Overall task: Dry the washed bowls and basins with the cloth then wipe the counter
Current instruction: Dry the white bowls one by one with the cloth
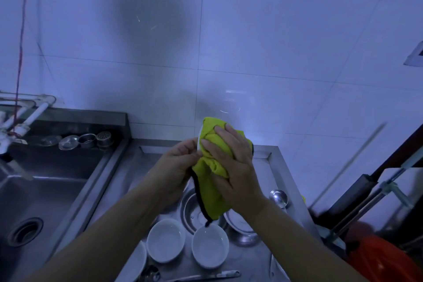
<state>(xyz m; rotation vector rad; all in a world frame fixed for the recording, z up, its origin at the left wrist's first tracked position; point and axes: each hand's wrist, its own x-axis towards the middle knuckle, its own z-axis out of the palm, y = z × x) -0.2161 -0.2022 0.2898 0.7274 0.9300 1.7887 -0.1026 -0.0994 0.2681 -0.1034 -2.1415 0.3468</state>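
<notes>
My left hand (176, 167) grips the rim of a white bowl (199, 144) held up above the counter; only a thin edge of the bowl shows. My right hand (231, 162) presses a yellow-green cloth (210, 188) with a black hem against the bowl, fingers spread over the fabric. The cloth hangs down toward the counter. Below, two white bowls (166, 239) (210, 246) stand upright on the steel counter (142, 167). A steel basin (191, 209) lies behind them, and another steel basin (242, 224) sits under my right forearm.
A deep steel sink (45, 190) with a drain lies to the left; strainers (87, 139) sit on its back ledge. A ladle (278, 198) rests at the counter's right edge, and a utensil (206, 276) lies at the front. White plate edge (139, 261) at lower left. Tiled wall behind.
</notes>
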